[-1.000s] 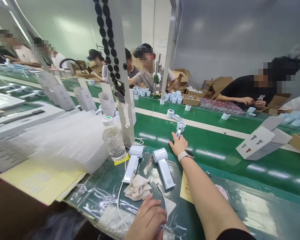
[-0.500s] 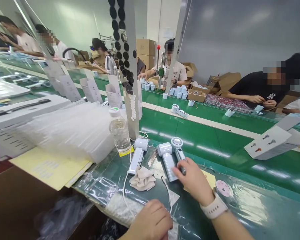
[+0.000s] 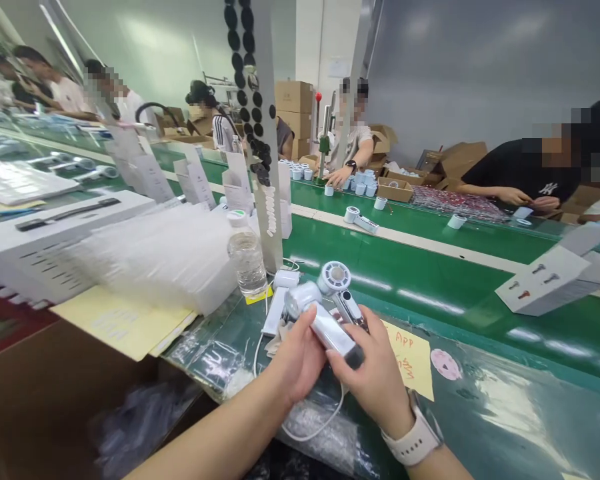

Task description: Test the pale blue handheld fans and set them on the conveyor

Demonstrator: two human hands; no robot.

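Observation:
A white handheld fan point(image 3: 330, 328) slants across the front of my left hand point(image 3: 297, 363), whose thumb presses along its handle near the round head. My right hand point(image 3: 375, 373) is closed around the handle of a second handheld fan point(image 3: 349, 307), its ringed head facing up. The right thumb also lies by the dark lower end of the first fan. Behind them, a third fan point(image 3: 276, 310) lies on the bench, partly covered by the held ones. A crumpled cloth point(image 3: 274, 345) shows in part beside my left hand. The fingers behind both handles are hidden.
A water bottle point(image 3: 247, 257) stands by the metal post point(image 3: 267, 220). White plastic sleeves point(image 3: 165, 253) are piled at left. A white cable point(image 3: 307, 439) loops below my hands. A yellow note point(image 3: 415, 360) lies at right. Beyond, fan parts sit on the green conveyor point(image 3: 405, 260); several co-workers sit opposite.
The two right-hand fans have left the bench and are in my hands. My left hand has moved up and forward to the first fan. The cable's free end has shifted.

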